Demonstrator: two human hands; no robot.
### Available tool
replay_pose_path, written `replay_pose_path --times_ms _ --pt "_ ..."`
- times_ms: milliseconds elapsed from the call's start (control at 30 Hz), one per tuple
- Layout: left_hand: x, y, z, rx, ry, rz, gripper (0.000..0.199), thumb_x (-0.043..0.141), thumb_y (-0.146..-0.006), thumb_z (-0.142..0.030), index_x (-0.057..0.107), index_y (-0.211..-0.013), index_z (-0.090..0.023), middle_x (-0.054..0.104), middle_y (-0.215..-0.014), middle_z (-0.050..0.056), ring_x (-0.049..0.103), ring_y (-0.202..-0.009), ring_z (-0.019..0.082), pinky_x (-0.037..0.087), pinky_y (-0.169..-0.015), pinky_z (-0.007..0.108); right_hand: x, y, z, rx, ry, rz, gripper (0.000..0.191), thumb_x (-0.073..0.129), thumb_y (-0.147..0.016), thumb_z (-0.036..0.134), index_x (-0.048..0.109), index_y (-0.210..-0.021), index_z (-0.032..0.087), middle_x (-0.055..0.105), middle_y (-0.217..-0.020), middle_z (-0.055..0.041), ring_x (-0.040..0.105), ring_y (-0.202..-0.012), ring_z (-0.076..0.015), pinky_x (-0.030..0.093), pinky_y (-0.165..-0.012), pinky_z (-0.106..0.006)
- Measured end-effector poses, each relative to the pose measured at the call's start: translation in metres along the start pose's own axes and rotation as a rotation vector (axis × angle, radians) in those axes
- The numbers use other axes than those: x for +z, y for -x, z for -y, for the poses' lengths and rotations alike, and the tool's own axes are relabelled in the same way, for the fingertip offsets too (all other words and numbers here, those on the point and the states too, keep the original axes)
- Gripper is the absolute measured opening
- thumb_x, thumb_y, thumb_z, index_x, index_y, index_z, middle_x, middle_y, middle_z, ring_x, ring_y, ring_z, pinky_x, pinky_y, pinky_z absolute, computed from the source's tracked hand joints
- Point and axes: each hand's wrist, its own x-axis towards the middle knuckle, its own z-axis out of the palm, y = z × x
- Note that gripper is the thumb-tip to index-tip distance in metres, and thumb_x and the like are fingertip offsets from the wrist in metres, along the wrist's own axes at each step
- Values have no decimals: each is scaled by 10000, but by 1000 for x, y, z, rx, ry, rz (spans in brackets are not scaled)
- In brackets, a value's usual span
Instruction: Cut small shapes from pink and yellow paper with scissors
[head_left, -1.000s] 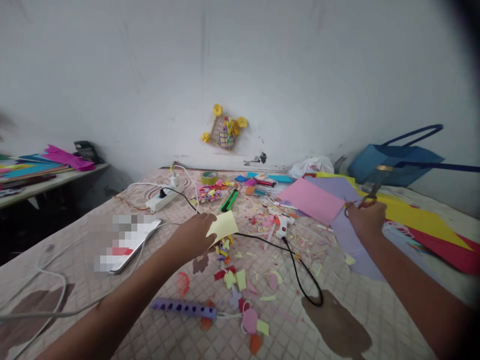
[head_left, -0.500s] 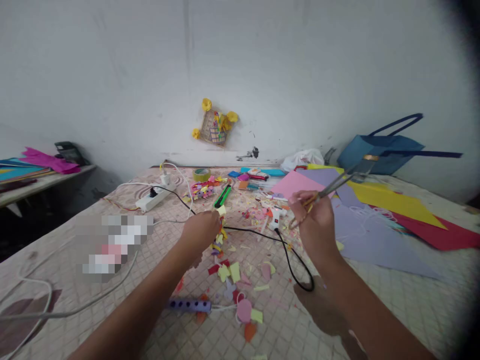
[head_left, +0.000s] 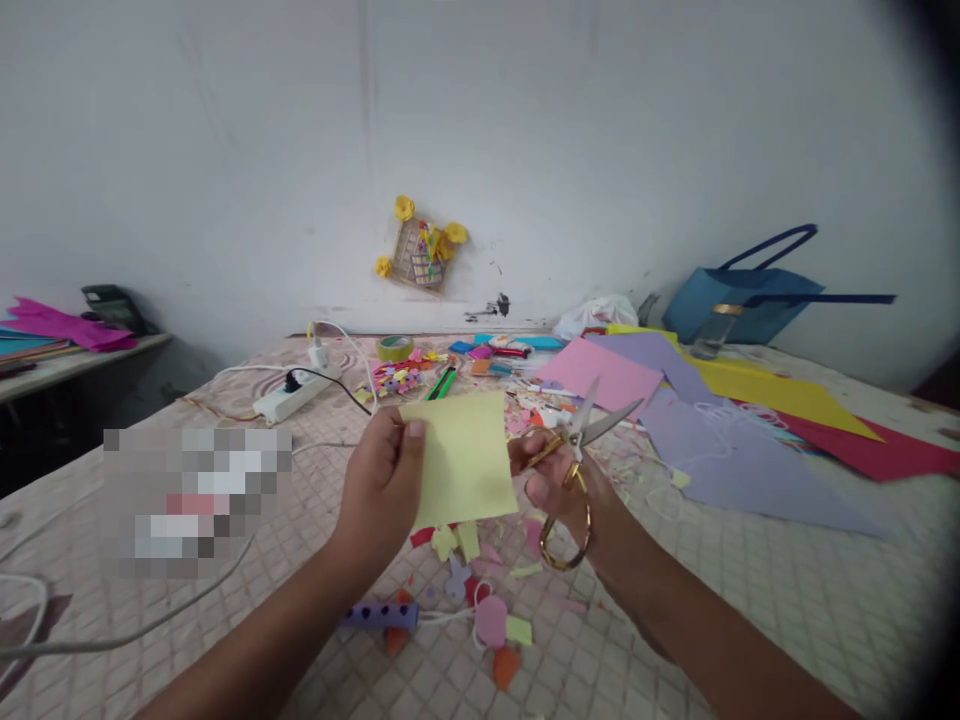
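My left hand (head_left: 386,465) pinches the left edge of a pale yellow sheet of paper (head_left: 461,460), thumb in front, holding it up above the table. At the sheet's right side my right hand (head_left: 566,490) is closed around scissors (head_left: 576,440) with gold handles. Their blades stand apart and point up and to the right, away from the paper. Below the sheet lie paper scraps (head_left: 444,543), a purple tube with dark dots (head_left: 380,615) and a pink paper disc (head_left: 491,622) with white string. The sheet hides part of the table behind it.
A white power strip (head_left: 296,395) with cords stands left. Behind the sheet are a green cutter (head_left: 441,383) and a tape roll (head_left: 395,348). Coloured sheets (head_left: 727,465) cover the right side, near a glass jar (head_left: 716,330) and a blue bag (head_left: 750,295).
The yellow sheet is now spread upright in my left hand. My right hand has come nearer to it and lower, and the scissors have turned, their blades now spread apart.
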Motion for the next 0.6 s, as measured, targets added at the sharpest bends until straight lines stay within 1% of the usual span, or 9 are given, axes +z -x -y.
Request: replay_pose_path --times_ms 67,100,167,200,233,333,400,500,600 --pt "4 7 -2 -34 109 66 226 443 -848 -412 463 -814 -189 511 -674 -21 477 -543 100 390 -478 195 4 2 -1 45 -3 18 258 689 -706 340 487 -819 226 549 -756 16 546 -693 -142 457 -633 -266" --pt "6 10 -4 -58 201 127 218 477 -835 -409 466 -854 -191 531 -688 -19 502 -562 106 415 -494 201 5 3 -2 67 9 9 225 677 -718 333 494 -781 217 540 -691 22 543 -644 -140 455 -600 -263" --pt "7 13 -6 -121 412 291 270 550 -800 -382 462 -974 -196 590 -771 -2 566 -633 125 477 -566 238 3 3 -2 87 14 -10 187 653 -743 319 506 -734 203 534 -630 21 535 -581 -136 452 -560 -262" --pt "7 13 -7 -153 489 375 321 580 -782 -366 460 -1024 -192 613 -822 13 589 -672 137 497 -608 263 1 2 -2 84 1 -14 176 650 -747 308 512 -734 198 540 -631 19 533 -568 -133 453 -556 -263" --pt "7 13 -7 -182 517 457 350 598 -770 -357 473 -1043 -178 629 -856 31 603 -694 147 505 -634 279 -2 1 -2 69 -18 -15 172 655 -743 296 516 -737 196 544 -637 19 529 -559 -127 453 -552 -259" --pt "5 14 -5 -192 418 684 304 606 -765 -338 566 -980 -127 658 -890 76 623 -754 174 499 -650 270 -11 0 0 33 -61 1 180 676 -725 281 521 -757 195 555 -660 22 526 -550 -112 448 -526 -234" --pt "3 14 -4 -166 377 776 296 593 -776 -303 578 -1022 -138 663 -953 76 622 -847 187 496 -696 262 -14 0 1 34 -72 -7 194 684 -717 288 535 -808 203 580 -692 16 541 -566 -115 451 -513 -222" --pt "1 17 -6 -141 365 861 386 583 -782 -251 522 -1155 -177 654 -1042 60 608 -927 179 488 -767 262 -18 1 -1 36 -55 -60 260 700 -701 287 559 -909 219 612 -769 0 570 -631 -126 466 -549 -223" --pt "1 19 -9 -113 321 896 389 562 -794 -239 518 -1176 -178 653 -1062 58 606 -926 169 482 -784 256 -20 0 -5 22 -28 -68 272 697 -703 309 571 -927 219 596 -798 -9 566 -650 -129 457 -559 -225"
